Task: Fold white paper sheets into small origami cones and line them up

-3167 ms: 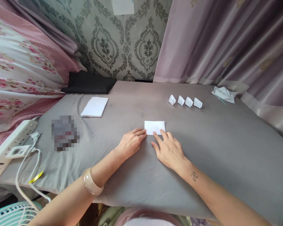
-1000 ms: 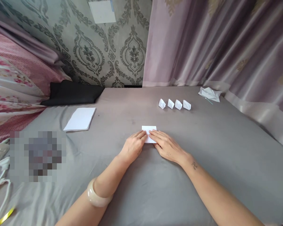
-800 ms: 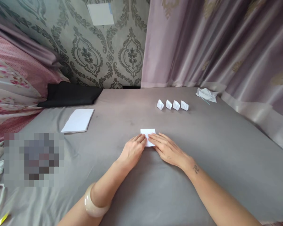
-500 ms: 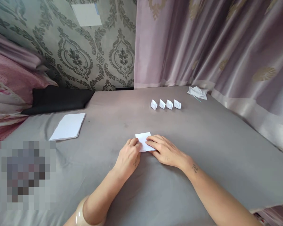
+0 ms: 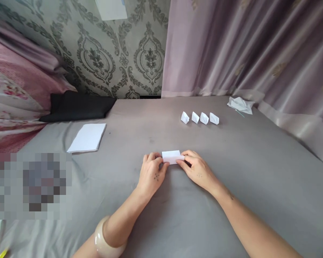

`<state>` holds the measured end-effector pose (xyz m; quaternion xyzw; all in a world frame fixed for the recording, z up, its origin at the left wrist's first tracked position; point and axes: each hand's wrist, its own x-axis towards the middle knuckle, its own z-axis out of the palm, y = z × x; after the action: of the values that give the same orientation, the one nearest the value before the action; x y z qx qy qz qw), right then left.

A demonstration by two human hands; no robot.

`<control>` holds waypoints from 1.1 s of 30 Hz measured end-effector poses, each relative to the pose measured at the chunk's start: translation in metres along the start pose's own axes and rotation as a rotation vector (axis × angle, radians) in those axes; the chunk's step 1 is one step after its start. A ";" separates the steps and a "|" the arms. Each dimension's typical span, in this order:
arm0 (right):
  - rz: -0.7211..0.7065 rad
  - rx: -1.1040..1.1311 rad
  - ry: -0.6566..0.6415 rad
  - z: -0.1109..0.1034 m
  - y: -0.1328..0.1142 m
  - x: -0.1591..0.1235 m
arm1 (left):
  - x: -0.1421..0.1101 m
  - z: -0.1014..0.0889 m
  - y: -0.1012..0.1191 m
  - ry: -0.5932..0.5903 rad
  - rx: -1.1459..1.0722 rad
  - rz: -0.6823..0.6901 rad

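A small sheet of white paper lies in front of me with its near part folded up. My left hand pinches the left end of that fold between thumb and fingers. At the right end, my right hand is closed on the paper in the same way. Beyond the hands, several small folded white paper shapes stand in a row on the grey cloth.
A stack of white paper lies at the left, in front of a folded black cloth. Crumpled white paper rests at the back right by the pink curtain. Grey cloth covers the surface.
The near edge of the paper has been lifted and folded up. My right hand has gone from lying over the sheet to pinching its right end. The view has shifted slightly left.
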<state>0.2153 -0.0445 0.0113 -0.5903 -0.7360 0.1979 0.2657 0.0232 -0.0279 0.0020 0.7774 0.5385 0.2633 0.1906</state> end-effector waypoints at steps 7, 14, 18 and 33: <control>0.114 -0.018 0.035 0.009 0.000 0.009 | 0.008 0.007 0.000 0.026 0.001 -0.078; 0.158 -0.061 0.071 0.014 0.000 0.012 | 0.014 0.009 -0.002 0.024 -0.018 -0.162; 0.193 -0.068 0.087 0.016 -0.001 0.015 | 0.015 0.008 0.000 0.021 -0.006 -0.167; 0.248 -0.030 0.108 0.018 0.000 0.017 | 0.018 0.008 0.001 -0.002 0.033 -0.208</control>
<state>0.2014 -0.0277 -0.0002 -0.6903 -0.6450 0.1861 0.2697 0.0343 -0.0118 0.0000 0.7205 0.6204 0.2325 0.2048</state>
